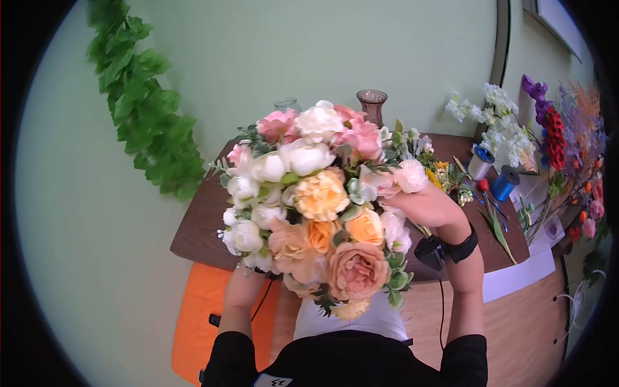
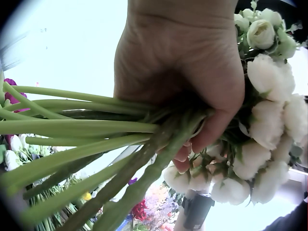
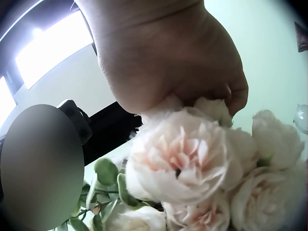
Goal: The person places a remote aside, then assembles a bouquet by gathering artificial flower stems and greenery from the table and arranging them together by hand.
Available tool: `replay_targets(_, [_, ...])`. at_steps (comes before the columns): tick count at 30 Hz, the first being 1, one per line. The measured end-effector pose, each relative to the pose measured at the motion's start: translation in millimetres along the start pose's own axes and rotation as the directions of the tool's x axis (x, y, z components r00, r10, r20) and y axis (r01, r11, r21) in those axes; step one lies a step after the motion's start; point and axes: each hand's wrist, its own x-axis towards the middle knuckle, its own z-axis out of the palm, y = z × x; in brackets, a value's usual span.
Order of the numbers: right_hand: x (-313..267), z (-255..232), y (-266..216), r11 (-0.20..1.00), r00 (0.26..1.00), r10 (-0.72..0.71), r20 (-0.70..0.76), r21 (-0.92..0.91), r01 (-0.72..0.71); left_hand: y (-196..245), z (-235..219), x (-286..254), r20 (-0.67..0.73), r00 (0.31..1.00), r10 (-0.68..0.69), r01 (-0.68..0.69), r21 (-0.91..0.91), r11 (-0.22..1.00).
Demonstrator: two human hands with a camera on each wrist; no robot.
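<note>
A large round bouquet (image 1: pixel 322 195) of white, pink, peach and orange flowers fills the middle of the head view, raised in front of the body. Beneath its heads my left hand (image 2: pixel 187 72) grips the bundle of green stems (image 2: pixel 82 129), which fan out to the left in the left wrist view. White blossoms (image 2: pixel 269 122) hang close beside that hand. At the bouquet's right side, my right hand (image 3: pixel 178 60) curls its fingers at a pale pink flower (image 3: pixel 180 156); the fingertips are mostly hidden behind petals. Green leaves (image 3: pixel 107 172) stick out near it.
Behind the bouquet, a brown tabletop (image 1: pixel 203 222) carries a purplish glass vase (image 1: pixel 372 103), ribbon spools (image 1: pixel 505 184) and a red tulip (image 1: pixel 496 222). More flowers (image 1: pixel 558 145) stand at the right. An ivy garland (image 1: pixel 138 103) hangs on the left wall.
</note>
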Motion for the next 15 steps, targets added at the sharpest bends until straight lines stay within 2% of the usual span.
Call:
replay_targets(2, [5,-2,7,1.0,0.997,0.026,-0.072,-0.014,-0.027,-7,-2,-6,-0.009,0.999,-0.033,0.034,0.005,0.999])
replay_targets(5, [7,-3,-7,0.992,0.991,0.123,-0.045,0.025,-0.122,-17,-6,-15,-0.025,0.996,-0.085,0.085,0.006,0.996])
replay_targets(6, [9,-7,-6,0.99,0.992,0.128,-0.018,-0.053,-0.129,-19,-6,-17,-0.028,0.995,-0.099,0.099,0.004,0.995])
replay_targets(7, [12,-8,-5,0.99,0.992,0.127,-0.006,-0.055,-0.127,-20,-5,-19,-0.031,0.993,-0.111,0.111,0.002,0.994])
replay_targets(9, [16,-9,-4,0.963,0.981,0.179,0.072,-0.215,-0.16,-22,-5,-21,-0.034,0.991,-0.127,0.127,-0.003,0.992])
replay_targets(10, [18,-17,1,0.872,0.96,0.253,0.122,-0.459,-0.171,-23,-4,-22,-0.035,0.99,-0.133,0.133,-0.006,0.991])
replay_targets(11, [20,-13,0,0.87,0.959,0.254,0.126,-0.462,-0.17,-23,-4,-22,-0.035,0.99,-0.137,0.137,-0.009,0.991])
replay_targets(13, [23,-3,-4,0.926,0.988,-0.017,0.151,-0.371,0.073,-24,-4,-23,-0.034,0.989,-0.142,0.142,-0.012,0.99])
replay_targets(15, [23,-6,-8,0.943,0.986,-0.001,0.166,-0.328,0.056,-24,-2,-24,-0.031,0.989,-0.144,0.144,-0.016,0.989])
